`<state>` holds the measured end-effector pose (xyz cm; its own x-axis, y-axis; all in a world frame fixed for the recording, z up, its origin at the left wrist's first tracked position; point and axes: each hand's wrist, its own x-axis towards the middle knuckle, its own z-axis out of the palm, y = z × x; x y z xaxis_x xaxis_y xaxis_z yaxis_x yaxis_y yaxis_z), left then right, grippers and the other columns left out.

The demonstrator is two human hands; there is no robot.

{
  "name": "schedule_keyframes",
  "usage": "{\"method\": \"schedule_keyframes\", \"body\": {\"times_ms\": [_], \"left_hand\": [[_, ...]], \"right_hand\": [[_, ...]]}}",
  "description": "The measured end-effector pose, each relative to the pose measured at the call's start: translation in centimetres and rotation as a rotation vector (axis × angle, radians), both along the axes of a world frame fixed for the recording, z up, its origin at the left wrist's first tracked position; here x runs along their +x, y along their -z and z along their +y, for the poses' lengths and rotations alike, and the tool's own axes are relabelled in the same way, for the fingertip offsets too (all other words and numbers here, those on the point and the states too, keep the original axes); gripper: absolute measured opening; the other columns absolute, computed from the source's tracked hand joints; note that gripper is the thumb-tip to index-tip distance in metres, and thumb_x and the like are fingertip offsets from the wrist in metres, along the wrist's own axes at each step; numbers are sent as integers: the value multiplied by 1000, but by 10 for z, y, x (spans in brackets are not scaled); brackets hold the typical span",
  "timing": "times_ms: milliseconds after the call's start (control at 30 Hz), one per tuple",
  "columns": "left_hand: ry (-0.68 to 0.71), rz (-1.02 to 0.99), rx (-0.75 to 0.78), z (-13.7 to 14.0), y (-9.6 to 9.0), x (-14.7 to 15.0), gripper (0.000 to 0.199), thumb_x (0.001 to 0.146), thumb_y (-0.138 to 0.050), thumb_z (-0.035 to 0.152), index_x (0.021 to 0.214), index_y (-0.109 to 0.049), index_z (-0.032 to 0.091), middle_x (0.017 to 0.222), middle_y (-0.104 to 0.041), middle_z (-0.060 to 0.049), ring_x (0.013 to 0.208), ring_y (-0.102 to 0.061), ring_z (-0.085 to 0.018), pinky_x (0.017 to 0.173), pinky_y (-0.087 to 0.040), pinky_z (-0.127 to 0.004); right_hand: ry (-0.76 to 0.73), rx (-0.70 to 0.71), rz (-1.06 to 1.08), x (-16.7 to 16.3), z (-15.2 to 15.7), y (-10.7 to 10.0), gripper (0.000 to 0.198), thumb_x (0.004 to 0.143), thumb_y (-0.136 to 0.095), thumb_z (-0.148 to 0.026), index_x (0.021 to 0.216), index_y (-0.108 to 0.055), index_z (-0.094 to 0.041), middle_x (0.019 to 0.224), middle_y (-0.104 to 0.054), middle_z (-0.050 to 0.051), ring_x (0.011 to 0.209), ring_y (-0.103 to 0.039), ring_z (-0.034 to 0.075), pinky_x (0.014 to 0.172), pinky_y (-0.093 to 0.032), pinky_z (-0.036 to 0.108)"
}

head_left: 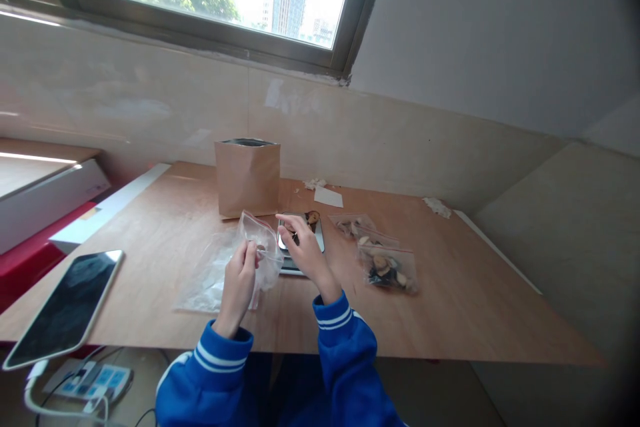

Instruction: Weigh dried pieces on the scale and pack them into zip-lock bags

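My left hand [240, 283] has its fingers pinched on a clear zip bag [265, 250], held up over the table left of the scale. My right hand [309, 253] reaches over the small kitchen scale [293, 265], fingers stretched out and apart, close to the bag's right side. Dark and tan dried slices [313, 219] lie on the scale's plate, partly hidden behind this hand. More flat clear bags [205, 280] lie on the table under and beside my left hand.
Behind the hands stands an open brown paper pouch [249, 180]. Filled zip bags [387, 268] lie to the right, with a white card [329, 197] farther back. A tablet [67, 303] rests at the table's left edge, above a power strip [90, 380] with cables.
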<state>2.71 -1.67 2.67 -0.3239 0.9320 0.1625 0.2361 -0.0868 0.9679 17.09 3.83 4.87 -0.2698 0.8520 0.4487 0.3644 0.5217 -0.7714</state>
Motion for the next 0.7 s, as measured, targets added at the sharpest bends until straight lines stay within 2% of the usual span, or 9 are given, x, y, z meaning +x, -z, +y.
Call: {"method": "schedule_keyframes", "body": {"times_ms": [133,267,333,500,700], "left_hand": [[-6,-14,17,-1,-2,0,40,89,-40,52,63,-44,22,60,-49,2,61,-49,-16,60,-38,-28],[-6,-22,26,-1,-3,2,41,88,-41,53,63,-45,22,59,-49,2,60,-49,-16,59,-38,-27],[0,-18,26,-1,-2,2,41,88,-41,53,63,-45,21,59,-49,2,59,-49,-15,59,-38,-27],[30,-5,23,-1,1,0,40,89,-41,51,63,-46,21,61,-51,1,63,-51,-16,63,-38,-27],[37,-11,19,-1,2,1,40,89,-41,51,63,-46,21,61,-50,2,63,-49,-16,63,-37,-27]], "right_hand": [[214,62,-235,19,24,42,34,95,-46,-37,122,-57,-20,126,-55,13,124,-47,24,107,-37,43],[327,86,-447,27,37,76,42,89,-57,-38,127,-55,-19,126,-55,15,128,-40,31,106,-35,51],[332,107,-473,30,37,81,41,89,-56,-38,126,-56,-20,120,-59,13,125,-41,31,104,-36,50],[286,124,-455,43,34,72,30,91,-55,-36,117,-62,-22,107,-61,10,107,-48,27,96,-41,42],[317,108,-454,56,32,71,24,94,-51,-34,108,-66,-21,106,-62,9,102,-49,25,92,-39,40]]}}
